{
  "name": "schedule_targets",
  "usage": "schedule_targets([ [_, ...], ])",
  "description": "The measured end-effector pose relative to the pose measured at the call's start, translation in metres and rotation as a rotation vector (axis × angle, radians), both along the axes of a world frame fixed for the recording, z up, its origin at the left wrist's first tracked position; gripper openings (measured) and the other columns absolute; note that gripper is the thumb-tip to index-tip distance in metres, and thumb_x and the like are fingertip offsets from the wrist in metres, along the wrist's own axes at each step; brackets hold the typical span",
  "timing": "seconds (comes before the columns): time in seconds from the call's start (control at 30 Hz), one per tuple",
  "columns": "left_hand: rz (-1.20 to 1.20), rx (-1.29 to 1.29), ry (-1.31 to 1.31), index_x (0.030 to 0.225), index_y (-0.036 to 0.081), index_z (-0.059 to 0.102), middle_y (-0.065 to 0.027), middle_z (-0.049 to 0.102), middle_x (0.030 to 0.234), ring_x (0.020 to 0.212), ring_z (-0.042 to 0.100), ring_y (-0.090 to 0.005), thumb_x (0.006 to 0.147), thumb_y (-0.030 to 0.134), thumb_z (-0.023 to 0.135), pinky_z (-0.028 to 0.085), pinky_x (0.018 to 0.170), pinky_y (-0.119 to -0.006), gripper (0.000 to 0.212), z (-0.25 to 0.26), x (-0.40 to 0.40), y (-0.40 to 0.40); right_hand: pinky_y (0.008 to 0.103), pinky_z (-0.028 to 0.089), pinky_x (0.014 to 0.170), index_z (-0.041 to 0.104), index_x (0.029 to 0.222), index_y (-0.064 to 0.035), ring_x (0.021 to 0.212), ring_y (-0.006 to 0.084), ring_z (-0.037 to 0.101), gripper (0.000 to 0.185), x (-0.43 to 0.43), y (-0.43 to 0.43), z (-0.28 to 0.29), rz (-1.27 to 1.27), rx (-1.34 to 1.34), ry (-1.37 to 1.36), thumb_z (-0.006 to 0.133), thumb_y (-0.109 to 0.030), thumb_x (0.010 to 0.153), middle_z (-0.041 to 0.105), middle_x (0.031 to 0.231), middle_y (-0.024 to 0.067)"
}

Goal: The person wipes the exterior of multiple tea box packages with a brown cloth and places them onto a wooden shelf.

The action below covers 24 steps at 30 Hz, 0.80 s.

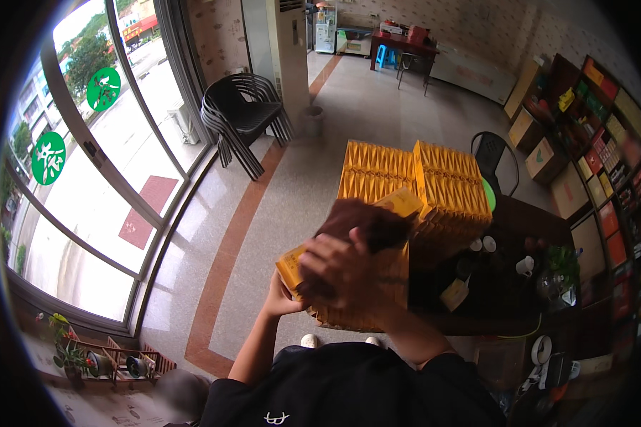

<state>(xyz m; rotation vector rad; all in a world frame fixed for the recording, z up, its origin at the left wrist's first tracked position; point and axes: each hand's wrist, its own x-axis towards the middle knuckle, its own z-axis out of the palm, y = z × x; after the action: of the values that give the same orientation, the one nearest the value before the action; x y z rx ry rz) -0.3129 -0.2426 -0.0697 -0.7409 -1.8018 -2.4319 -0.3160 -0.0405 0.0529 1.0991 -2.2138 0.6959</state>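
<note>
My left hand (284, 297) grips the near left end of a long yellow printed package (289, 267). A dark brown cloth (347, 219) lies across the package's middle and hides much of it. Pressed on the cloth is my right hand (344, 264), blurred, with its fingers spread over it. The package's far end points up and right, towards stacked yellow packets (451, 181) with folded ends. More yellow packets (376, 160) stand in a block to their left, and others show below my hands.
Right of the stacks, a dark table (432, 283) holds white cups (524, 266), a small yellow packet (454, 293) and a green plant (563, 261). Stacked black chairs (245, 112) stand near the glass doors (107, 160). Another black chair (494, 160) stands beyond the table, near cardboard boxes (547, 160).
</note>
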Motion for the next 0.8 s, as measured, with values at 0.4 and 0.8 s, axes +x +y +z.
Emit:
schedule_targets([
  [0.4, -0.038, 0.396, -0.361, 0.141, 0.003, 0.034, -0.0125, 0.051, 0.132, 0.119, 0.055, -0.0247, 0.073, 0.021, 0.075, 0.044, 0.104, -0.039, 0.081, 0.006, -0.005, 0.017, 0.0565, 0.003, 0.116, 0.044, 0.144, -0.0236, 0.146, 0.032, 0.023, 0.075, -0.038, -0.012, -0.02, -0.105, 0.182, -0.031, 0.058, -0.064, 0.083, 0.029, 0.156, 0.0118],
  [0.8, -0.391, 0.423, -0.699, 0.14, 0.003, 0.031, -0.0157, 0.049, 0.134, 0.123, 0.05, -0.0284, 0.073, 0.021, 0.066, 0.042, 0.105, -0.042, 0.078, 0.021, -0.014, 0.022, 0.055, 0.023, 0.111, 0.043, 0.141, -0.0059, 0.137, 0.0389, 0.033, 0.102, 0.04, 0.044, -0.031, -0.563, -0.087, -0.078, 0.06, -0.076, 0.069, 0.041, 0.144, 0.0158],
])
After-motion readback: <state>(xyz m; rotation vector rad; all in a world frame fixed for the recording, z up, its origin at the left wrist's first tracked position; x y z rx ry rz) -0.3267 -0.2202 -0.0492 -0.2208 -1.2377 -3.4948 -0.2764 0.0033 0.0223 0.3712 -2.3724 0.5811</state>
